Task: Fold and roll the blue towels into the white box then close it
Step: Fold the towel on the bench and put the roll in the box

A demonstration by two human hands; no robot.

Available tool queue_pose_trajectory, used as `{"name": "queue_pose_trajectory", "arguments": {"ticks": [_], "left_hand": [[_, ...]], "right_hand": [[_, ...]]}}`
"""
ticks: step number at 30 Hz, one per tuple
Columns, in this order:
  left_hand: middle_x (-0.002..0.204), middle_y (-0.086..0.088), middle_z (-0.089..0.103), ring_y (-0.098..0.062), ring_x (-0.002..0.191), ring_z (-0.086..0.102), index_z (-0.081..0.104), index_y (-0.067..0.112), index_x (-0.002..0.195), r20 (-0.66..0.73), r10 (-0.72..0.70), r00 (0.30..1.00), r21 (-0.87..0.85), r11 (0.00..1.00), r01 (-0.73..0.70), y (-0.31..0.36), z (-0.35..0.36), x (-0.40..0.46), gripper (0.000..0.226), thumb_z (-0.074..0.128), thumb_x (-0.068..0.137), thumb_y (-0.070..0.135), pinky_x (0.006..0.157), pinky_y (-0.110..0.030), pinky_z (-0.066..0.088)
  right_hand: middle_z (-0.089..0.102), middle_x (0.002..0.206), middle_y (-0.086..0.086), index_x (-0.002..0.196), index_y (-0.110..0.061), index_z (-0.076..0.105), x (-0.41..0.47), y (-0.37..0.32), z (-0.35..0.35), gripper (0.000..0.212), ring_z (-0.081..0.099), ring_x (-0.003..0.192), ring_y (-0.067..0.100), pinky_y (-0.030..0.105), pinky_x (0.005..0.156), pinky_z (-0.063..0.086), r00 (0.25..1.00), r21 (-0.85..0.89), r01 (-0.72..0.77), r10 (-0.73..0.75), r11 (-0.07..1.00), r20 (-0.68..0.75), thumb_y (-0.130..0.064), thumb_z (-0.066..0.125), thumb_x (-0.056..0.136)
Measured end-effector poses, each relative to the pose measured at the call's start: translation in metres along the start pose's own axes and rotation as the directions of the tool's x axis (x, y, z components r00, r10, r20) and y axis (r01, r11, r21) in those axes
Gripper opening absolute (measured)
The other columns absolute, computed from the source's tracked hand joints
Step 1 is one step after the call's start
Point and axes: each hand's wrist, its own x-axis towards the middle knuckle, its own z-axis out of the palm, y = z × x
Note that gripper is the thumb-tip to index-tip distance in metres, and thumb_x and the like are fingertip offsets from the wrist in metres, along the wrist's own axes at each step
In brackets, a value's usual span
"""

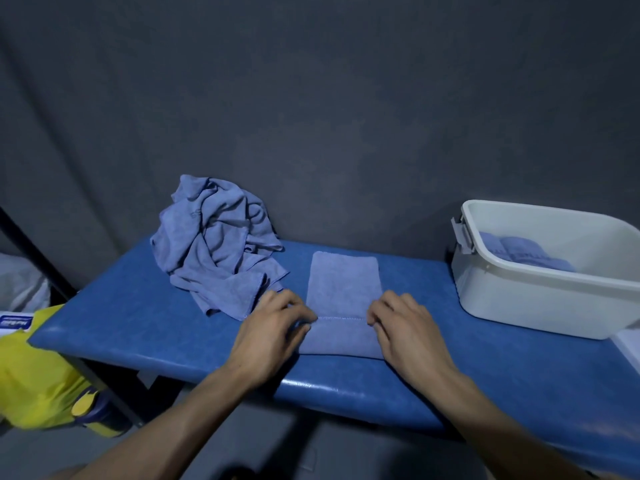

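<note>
A blue towel (pixel 343 289) folded into a narrow strip lies on the blue padded bench (pixel 138 317), its near end turned over into the start of a roll. My left hand (pixel 277 327) pinches the left end of that turned edge with curled fingers. My right hand (pixel 401 323) pinches the right end the same way. A heap of crumpled blue towels (pixel 214 244) sits at the back left of the bench. The white box (pixel 519 299) stands open at the right, with rolled blue towels (pixel 519 251) inside it.
A grey latch (pixel 462 233) hangs on the box's left end; no lid is in view. A grey cloth backdrop (pixel 311 116) rises behind the bench. A yellow bag (pixel 38 372) and a dark metal frame bar (pixel 34 251) stand at the left, below the bench.
</note>
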Motion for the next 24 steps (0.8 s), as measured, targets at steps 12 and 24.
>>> {"name": "queue_pose_trajectory", "arguments": {"ticks": [12,24], "left_hand": [[0.131,0.012,0.055,-0.016,0.104,0.051,0.058,0.022,0.132,0.194,0.129,0.972,0.124,0.98,-0.155,0.0,0.0,-0.009,0.046,0.056,0.09,0.038,0.088,-0.036,0.049],[0.074,0.019,0.064,-0.001,0.071,0.057,0.061,0.026,0.083,0.226,-0.295,0.929,-0.372,0.855,0.362,0.011,-0.003,-0.008,0.028,0.055,0.09,0.052,0.071,-0.031,0.049]], "right_hand": [[0.048,0.121,-0.024,0.125,-0.033,0.053,-0.014,0.018,-0.01,0.045,0.044,0.108,0.005,0.024,0.089,0.033,0.964,0.075,0.114,-0.129,0.991,0.231,-0.042,0.049,0.081],[0.051,0.066,-0.008,0.074,-0.012,0.056,-0.016,0.015,-0.026,0.021,0.044,0.061,0.005,0.021,0.059,0.035,0.931,0.607,-0.353,0.204,0.712,0.302,-0.016,0.063,0.094]]}}
